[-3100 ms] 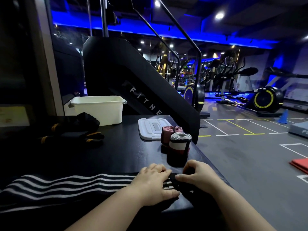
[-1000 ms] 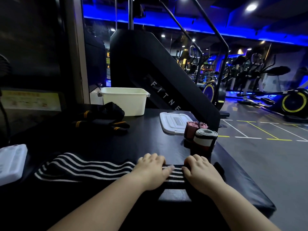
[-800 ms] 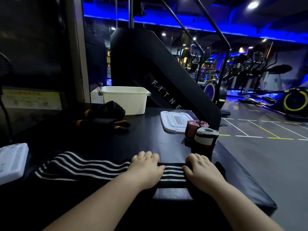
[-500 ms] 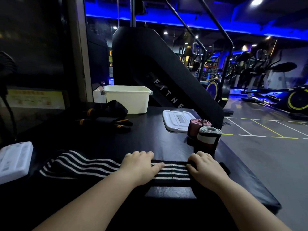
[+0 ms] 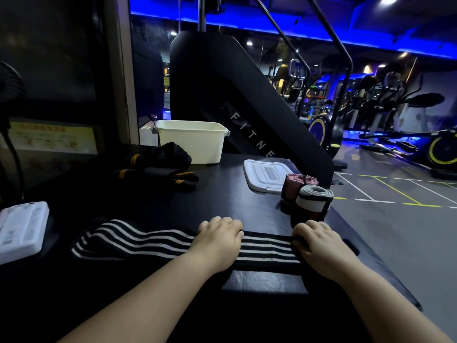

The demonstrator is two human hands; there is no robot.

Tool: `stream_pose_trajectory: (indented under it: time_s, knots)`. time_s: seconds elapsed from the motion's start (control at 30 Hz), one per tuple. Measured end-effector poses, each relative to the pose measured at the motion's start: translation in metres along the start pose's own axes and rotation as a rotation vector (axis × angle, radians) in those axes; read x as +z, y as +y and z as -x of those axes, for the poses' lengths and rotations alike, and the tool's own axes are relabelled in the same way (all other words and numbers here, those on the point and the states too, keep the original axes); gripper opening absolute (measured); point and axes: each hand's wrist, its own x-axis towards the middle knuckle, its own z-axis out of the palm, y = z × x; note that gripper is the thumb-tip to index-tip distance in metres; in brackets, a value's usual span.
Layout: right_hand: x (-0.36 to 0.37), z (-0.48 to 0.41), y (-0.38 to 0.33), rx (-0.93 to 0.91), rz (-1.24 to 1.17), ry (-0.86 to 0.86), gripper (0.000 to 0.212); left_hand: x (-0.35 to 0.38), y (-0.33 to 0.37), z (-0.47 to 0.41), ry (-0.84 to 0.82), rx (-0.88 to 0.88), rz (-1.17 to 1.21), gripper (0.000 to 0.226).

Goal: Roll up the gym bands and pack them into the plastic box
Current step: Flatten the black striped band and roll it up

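Nearest the camera, the left hand (image 5: 217,241) lies palm-down on the striped band (image 5: 148,243). Its fingers are held together and slightly bent, and the fingertips press the fabric flat without gripping it. The right hand (image 5: 321,243) covers the band's right end. Its fingers are curled downward over a dark fold of the fabric, and the thumb position cannot be determined. The band lies stretched along the near edge of the black padded table (image 5: 222,201), with a short section visible between the two hands and the remainder extending to the left. A white ribbed block (image 5: 22,229) sits at the far left edge. Just beyond the right hand, a grey-and-red roll (image 5: 314,204) stands on end, touching a maroon roll (image 5: 295,185) behind it. The white lid (image 5: 264,177) lies flat beside the rolls. Loose black-and-orange bands (image 5: 158,167) lie in a heap further back on the left. The open white plastic box (image 5: 193,142) stands upright at the far edge of the table.
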Motion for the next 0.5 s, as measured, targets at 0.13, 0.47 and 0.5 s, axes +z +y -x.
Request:
stream_pose_trajectory:
  time_s: [0.13, 0.47, 0.5]
  knots:
    - [-0.002, -0.002, -0.003, -0.088, 0.042, -0.017, 0.033, 0.000, -0.001, 0.001, -0.016, 0.008, 0.006, 0.028]
    - [0.001, 0.008, -0.028, -0.276, -0.025, -0.143, 0.118, -0.005, -0.001, 0.004, -0.062, -0.009, 0.005, 0.026]
    - [0.001, 0.008, -0.027, -0.276, -0.004, -0.144, 0.117, -0.006, -0.003, 0.005, -0.073, -0.009, 0.010, 0.026]
